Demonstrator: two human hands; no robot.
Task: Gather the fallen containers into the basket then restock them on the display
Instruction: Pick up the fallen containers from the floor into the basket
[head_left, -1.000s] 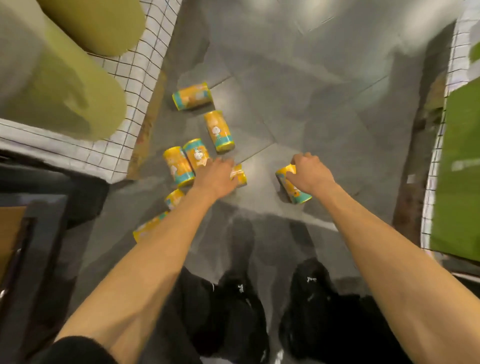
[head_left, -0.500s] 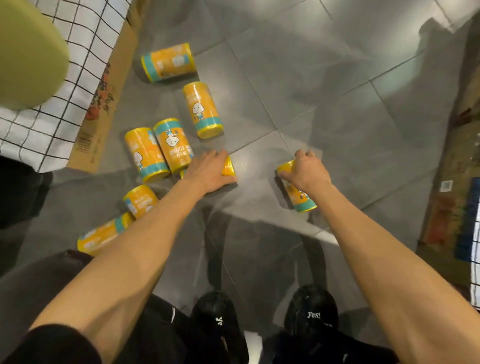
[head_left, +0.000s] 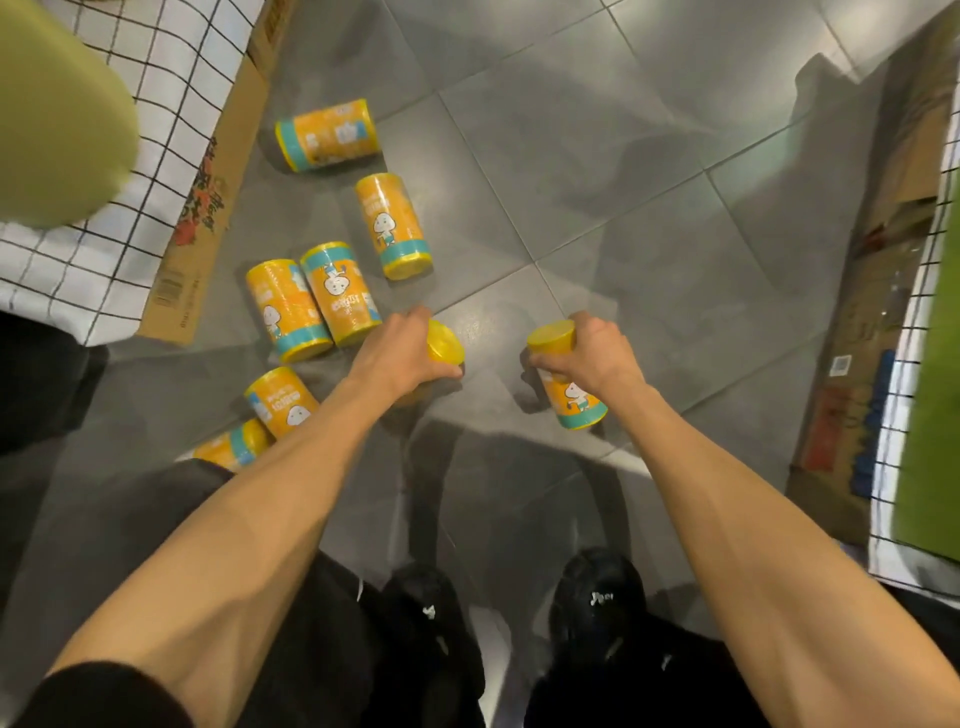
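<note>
Since each hand already has a container in its grasp, the step in hand looks like the lift off the floor tiles (head_left: 649, 156), and doing it well means squeezing the tube's body rather than its cap and raising it straight, so nothing slips or sets the neighbours rolling. More tubes lie on their sides to the left. The half-hidden container (head_left: 231, 448) sits at eight o'clock from the left hand, with the low container (head_left: 283, 399) touching it. The touching pair (head_left: 311, 301) lies at ten o'clock, the lone container (head_left: 393, 224) at twelve, and the far container (head_left: 327, 134) at eleven, beside the cardboard flap (head_left: 205, 218). The pair is nearest and seems the sensible next pick. No basket shows, so I cannot tell where the load should go. The left hand (head_left: 397, 351) reaches down on an outstretched arm, knuckles up. Its fingers are curled over the left container, of which mainly the yellow cap (head_left: 447, 343) pokes out at three o'clock. The right hand (head_left: 597, 353), at three o'clock from the left and well apart from it, wraps its fingers round the upper end of the right container (head_left: 574, 400). That tube is tilted, its teal-banded base pointing to five o'clock. Whether either tube has left the floor I cannot tell.
</note>
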